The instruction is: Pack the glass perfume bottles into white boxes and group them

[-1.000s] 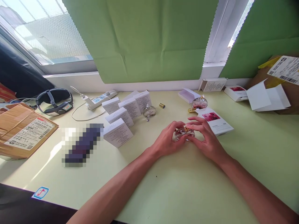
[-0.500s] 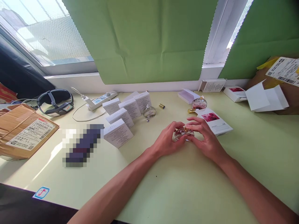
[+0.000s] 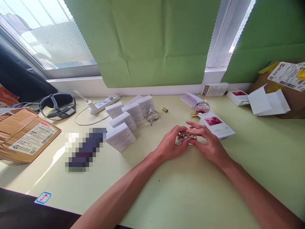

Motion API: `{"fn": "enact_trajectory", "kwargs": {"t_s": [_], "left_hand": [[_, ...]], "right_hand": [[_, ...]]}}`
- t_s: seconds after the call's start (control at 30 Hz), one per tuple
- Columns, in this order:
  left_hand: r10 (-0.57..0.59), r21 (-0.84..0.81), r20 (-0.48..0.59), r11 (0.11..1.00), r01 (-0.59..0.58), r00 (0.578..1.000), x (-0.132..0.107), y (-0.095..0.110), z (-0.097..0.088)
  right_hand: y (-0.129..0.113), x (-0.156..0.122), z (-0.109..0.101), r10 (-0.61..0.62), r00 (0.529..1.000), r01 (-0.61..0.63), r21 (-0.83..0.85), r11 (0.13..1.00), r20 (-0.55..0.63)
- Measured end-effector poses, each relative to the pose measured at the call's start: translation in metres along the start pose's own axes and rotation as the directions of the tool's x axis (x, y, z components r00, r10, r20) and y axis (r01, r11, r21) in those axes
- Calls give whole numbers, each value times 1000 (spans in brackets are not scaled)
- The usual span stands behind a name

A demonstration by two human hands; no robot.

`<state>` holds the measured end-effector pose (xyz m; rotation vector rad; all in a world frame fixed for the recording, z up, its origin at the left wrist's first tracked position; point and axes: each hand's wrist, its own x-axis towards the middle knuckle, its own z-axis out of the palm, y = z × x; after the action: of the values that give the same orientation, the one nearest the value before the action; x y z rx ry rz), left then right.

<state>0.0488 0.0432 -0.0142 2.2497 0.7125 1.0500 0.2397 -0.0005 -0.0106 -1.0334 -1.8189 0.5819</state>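
Observation:
A rounded glass perfume bottle (image 3: 183, 137) with a gold neck sits low on the table between my two hands. My left hand (image 3: 172, 143) is closed round its left side, thumb at the front and fingers behind. My right hand (image 3: 209, 143) pinches at the bottle's right side and gold neck, one finger stretched out above. Just behind the right hand lies a white box with a rose picture (image 3: 218, 127). Beyond it are a second perfume bottle (image 3: 202, 107) with pink liquid and a gold cap (image 3: 194, 114).
Several white boxes (image 3: 122, 137) stand left of centre, beside a clear bottle (image 3: 152, 116) and another gold cap (image 3: 164, 110). Farther left are a power strip (image 3: 101, 105), a head-worn magnifier (image 3: 58, 108) and a cardboard box (image 3: 28, 136). An opened white box (image 3: 269, 101) stands far right.
The view has shifted slightly. Both hands stay at the perfume bottle, with only a slight movement of the right fingers near its neck.

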Motion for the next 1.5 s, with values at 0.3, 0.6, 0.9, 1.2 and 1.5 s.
{"fn": "enact_trajectory", "kwargs": {"t_s": [0.3,0.6,0.9,1.2,1.5], "left_hand": [[-31,0,11,1000,31,999,0,1,-1],[-202,139,-301,957,253,932,26,-21,-12],[-417,459,-156,772,439,895,94,-76,-12],[-298,425,80,873,238,951,58,-55,-16],[-276,432,259,890,144,926,71,-49,-49]], "right_hand": [[2,-2,2,-31,999,31,-18,999,9],[11,-4,-1,320,942,-330,99,939,101],[15,-3,-2,334,934,-345,74,936,127],[15,-2,-4,344,932,-349,21,937,116],[16,-1,-6,362,921,-368,11,930,142]]}}
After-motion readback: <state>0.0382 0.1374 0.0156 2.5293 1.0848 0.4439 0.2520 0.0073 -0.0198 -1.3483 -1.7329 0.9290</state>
